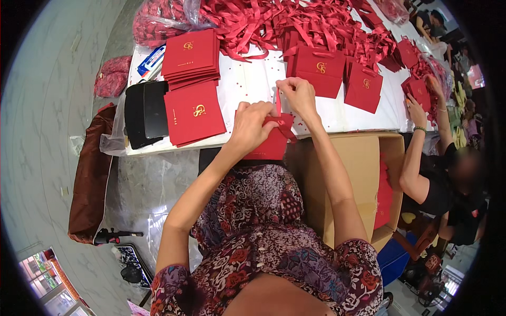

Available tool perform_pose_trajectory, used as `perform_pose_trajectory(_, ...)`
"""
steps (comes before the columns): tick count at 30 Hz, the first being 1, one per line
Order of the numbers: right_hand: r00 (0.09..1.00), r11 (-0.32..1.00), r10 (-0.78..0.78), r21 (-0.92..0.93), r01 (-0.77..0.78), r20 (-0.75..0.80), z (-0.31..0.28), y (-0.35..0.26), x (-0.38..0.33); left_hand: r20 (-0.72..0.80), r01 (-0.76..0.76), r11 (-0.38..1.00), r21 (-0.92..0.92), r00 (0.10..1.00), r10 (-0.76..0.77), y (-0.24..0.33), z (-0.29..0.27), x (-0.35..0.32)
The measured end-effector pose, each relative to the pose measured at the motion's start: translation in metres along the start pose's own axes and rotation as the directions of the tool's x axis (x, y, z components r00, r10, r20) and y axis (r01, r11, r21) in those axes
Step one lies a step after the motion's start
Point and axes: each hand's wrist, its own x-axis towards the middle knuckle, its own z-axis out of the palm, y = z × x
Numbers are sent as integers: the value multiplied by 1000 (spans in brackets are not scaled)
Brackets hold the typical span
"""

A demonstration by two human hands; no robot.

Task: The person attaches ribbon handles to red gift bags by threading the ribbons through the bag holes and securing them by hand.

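At the table edge, red paper bag (269, 145) between both hands (252, 125).

Small red paper bag (270, 143) at the table's near edge, red ribbon handle (278, 103) upright.

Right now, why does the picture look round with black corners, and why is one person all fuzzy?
In the head view, the fisheye lens bends the table edges and leaves dark corners; the co-worker at the right has a blurred face; the hands, left and right, look sharp under even light.
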Motion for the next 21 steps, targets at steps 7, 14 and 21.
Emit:
perform_pose_trajectory(7,953,989,-115,122,84,281,-35,-13,-33,-191,131,982,-134,969,-156,-17,-11,12)
perform_pose_trajectory(14,864,977,-205,44,209,461,-32,-5,-58,-283,115,993,25,953,-103,-25,-14,22)
perform_pose_trajectory(21,893,853,16,460,-247,450,-13,-19,-37,-247,257,922,-291,910,-332,-4,16,-1)
